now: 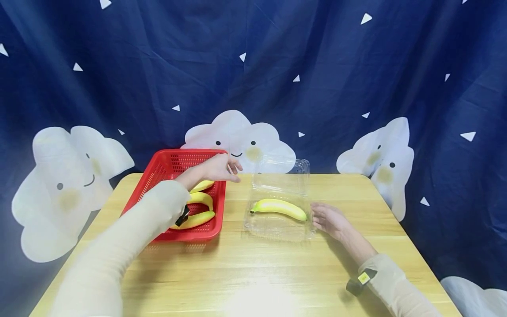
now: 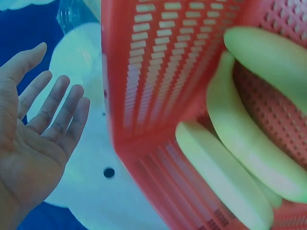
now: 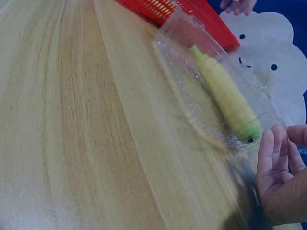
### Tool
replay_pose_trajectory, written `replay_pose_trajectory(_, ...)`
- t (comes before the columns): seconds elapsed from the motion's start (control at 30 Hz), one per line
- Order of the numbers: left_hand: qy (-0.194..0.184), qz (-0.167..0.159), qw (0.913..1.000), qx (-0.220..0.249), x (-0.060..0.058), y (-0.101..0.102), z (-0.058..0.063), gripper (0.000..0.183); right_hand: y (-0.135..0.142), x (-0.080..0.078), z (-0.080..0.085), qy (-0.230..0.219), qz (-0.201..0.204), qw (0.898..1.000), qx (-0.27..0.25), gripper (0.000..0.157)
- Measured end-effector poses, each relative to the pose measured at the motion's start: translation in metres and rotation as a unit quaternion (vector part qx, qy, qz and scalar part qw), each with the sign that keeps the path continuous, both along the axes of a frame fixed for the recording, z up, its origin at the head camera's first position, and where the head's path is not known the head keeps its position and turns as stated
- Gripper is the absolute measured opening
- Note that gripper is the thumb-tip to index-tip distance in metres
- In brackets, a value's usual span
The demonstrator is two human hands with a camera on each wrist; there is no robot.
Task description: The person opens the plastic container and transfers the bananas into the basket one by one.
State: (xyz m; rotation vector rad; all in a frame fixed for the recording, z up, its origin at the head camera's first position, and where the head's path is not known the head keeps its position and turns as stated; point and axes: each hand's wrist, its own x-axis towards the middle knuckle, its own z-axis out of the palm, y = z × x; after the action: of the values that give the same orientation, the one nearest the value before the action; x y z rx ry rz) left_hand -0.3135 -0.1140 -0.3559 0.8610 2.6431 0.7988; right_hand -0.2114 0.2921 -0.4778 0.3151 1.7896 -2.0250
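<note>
A yellow banana (image 1: 279,208) lies across the base of a clear plastic clamshell box (image 1: 273,229), whose lid stands raised at the back. My right hand (image 1: 330,220) is at the box's right side, fingertips right at its wall; in the right wrist view the fingers (image 3: 278,148) are slightly bent and hold nothing. Over the right rim of the red basket (image 1: 223,193) reaches my left hand (image 1: 222,168), which is empty. Its fingers are loosely spread in the left wrist view. Inside the basket lie several bananas (image 2: 254,139), partly hidden by the left arm in the head view.
Everything stands on a light wooden table (image 1: 222,273). Right behind its far edge hangs a dark blue curtain (image 1: 336,57) with white clouds and triangles. The raised clear lid (image 1: 281,176) stands near that far edge.
</note>
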Motion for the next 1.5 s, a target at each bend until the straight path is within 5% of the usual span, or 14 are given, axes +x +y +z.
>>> replay_pose_trajectory(0.77,-0.04,-0.094,0.9948,-0.006,0.017,0.078,-0.021,0.041,0.0,0.0,-0.002,0.001,0.003,1.0,-0.005,0.046)
replay_pose_trajectory(1.03,-0.024,-0.101,0.9941,-0.032,0.018,0.091,-0.032,0.04,0.0,0.0,-0.002,0.001,0.004,1.0,-0.004,0.048)
replay_pose_trajectory(1.27,-0.015,-0.106,0.9925,-0.059,0.02,0.104,-0.029,0.041,0.002,0.0,-0.004,0.002,0.002,1.0,-0.005,0.038)
replay_pose_trajectory(1.5,-0.018,-0.108,0.9896,-0.093,0.02,0.122,-0.032,0.048,0.002,0.0,-0.003,-0.001,0.0,1.0,-0.001,0.051)
